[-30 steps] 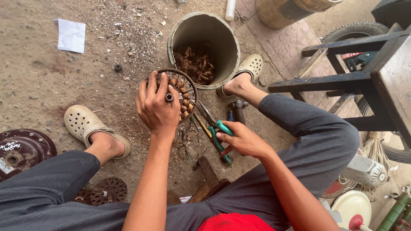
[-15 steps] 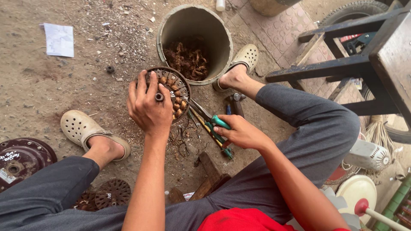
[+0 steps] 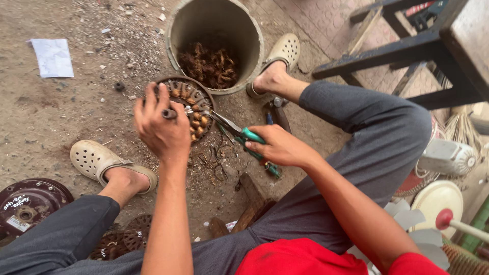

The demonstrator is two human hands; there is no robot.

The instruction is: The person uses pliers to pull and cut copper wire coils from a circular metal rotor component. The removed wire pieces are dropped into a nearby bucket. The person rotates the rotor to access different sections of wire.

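Observation:
My left hand (image 3: 160, 125) grips a round motor stator (image 3: 191, 104) with copper windings, holding it upright on the dirt ground between my feet. My right hand (image 3: 277, 146) is closed on green-handled pliers (image 3: 244, 136), whose jaws reach into the stator's windings near my left fingers. Loose bits of copper wire (image 3: 214, 160) lie on the ground just under the stator. Beyond it stands a round bucket (image 3: 175, 38) holding a heap of brown copper wire scraps (image 3: 210, 63).
A dark metal stool frame (image 3: 402, 48) stands at the upper right. A rusty round cover (image 3: 28, 203) lies at the lower left, another stator (image 3: 122, 239) under my left leg. A wooden block (image 3: 252, 191), a white paper (image 3: 52, 57), fan parts (image 3: 443, 196) at the right.
The view has shifted, so everything sits lower and more to the left in frame. Both hands keep their grip; the pliers stay at the stator's windings.

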